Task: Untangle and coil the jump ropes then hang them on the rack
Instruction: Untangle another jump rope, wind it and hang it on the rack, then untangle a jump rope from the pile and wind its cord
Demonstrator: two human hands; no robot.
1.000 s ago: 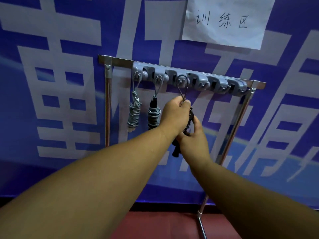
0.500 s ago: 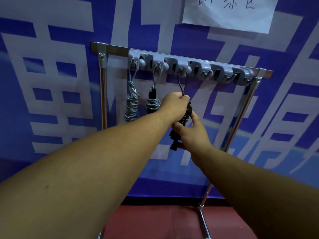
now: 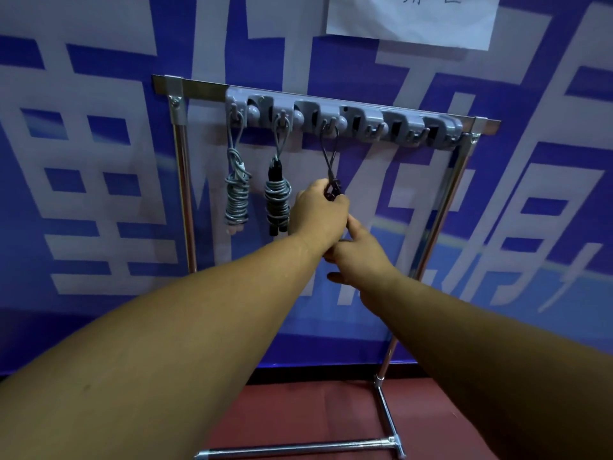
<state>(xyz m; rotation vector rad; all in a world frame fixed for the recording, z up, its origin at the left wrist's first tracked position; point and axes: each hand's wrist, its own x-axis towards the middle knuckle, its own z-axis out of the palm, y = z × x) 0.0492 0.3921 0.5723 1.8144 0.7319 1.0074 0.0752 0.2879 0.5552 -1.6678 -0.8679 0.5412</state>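
Note:
A grey hook strip [image 3: 365, 116] tops the metal rack [image 3: 182, 180]. On its first hook hangs a coiled grey jump rope [image 3: 237, 197], and a grey-and-black coiled rope [image 3: 277, 200] hangs on the second. The thin loop of a black jump rope [image 3: 331, 154] sits over the third hook. My left hand [image 3: 318, 214] grips this rope just below the loop, where its wraps begin. My right hand [image 3: 361, 257] is right under the left, one finger pointing up toward the bundle. The rest of the black bundle is hidden behind both hands.
Three hooks to the right of the black rope carry nothing [image 3: 414, 131]. The rack's right post [image 3: 441, 207] slants down to a floor bar [image 3: 298, 448] on red flooring. A blue and white banner [image 3: 99, 161] hangs behind, with a white paper sign [image 3: 411, 21] above.
The view has tilted down and the rack sits lower in it. The black bundle and handles seen under my left hand earlier are now hidden. My right hand has dropped slightly.

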